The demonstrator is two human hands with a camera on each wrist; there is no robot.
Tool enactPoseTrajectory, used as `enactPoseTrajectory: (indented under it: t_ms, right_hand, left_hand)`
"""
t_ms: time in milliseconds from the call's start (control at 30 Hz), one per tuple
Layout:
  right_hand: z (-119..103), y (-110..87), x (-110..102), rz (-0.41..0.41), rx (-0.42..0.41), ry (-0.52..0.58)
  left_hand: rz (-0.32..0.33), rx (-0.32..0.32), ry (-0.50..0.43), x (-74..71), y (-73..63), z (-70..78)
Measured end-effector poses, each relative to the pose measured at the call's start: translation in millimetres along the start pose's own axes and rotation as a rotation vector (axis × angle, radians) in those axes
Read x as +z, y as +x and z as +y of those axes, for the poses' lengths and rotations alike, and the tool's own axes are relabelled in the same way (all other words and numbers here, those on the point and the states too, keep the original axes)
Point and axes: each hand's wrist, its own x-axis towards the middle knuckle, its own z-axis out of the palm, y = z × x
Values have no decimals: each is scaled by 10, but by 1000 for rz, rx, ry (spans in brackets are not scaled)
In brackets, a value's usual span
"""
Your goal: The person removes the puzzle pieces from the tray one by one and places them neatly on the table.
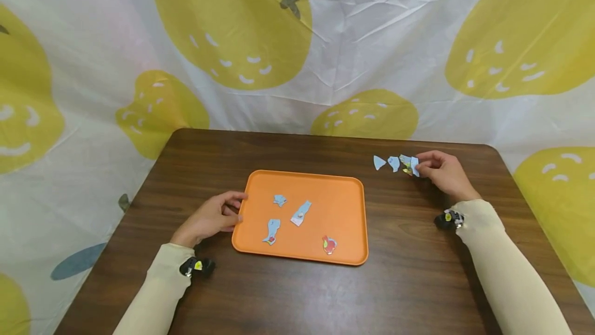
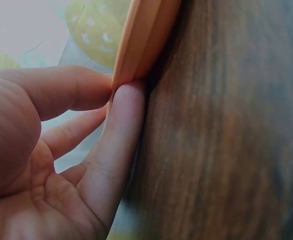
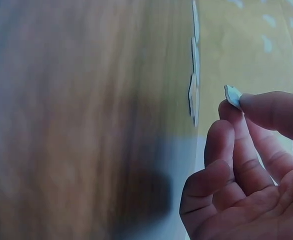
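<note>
My left hand (image 1: 211,216) is at the left edge of an orange tray (image 1: 344,195). Thumb and a finger pinch the tray's rim (image 2: 146,37) in the left wrist view. Away at the table's far right, my right hand (image 1: 443,172) pinches a small light-blue irregular puzzle piece (image 3: 231,95) between thumb and fingertip, raised off the wood. Just left of it lie a triangular piece (image 1: 379,162), a second pale-blue piece (image 1: 393,164) and a blue piece with yellow-green print (image 1: 406,160), partly overlapped by the held one.
Inside the tray lie a small blue piece (image 1: 280,200), a long blue-white piece (image 1: 301,213), a blue piece with a red spot (image 1: 272,230) and a red piece (image 1: 329,244). The dark wooden table (image 1: 297,293) ends at a fruit-print curtain (image 1: 334,66) behind.
</note>
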Motion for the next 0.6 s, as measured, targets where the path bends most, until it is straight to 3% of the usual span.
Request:
enactPoseTrajectory:
  t_ms: [600]
  right_hand:
    - [199,113,-180,-52,11,-144]
  left_hand:
    - [14,-11,-3,26,13,-14]
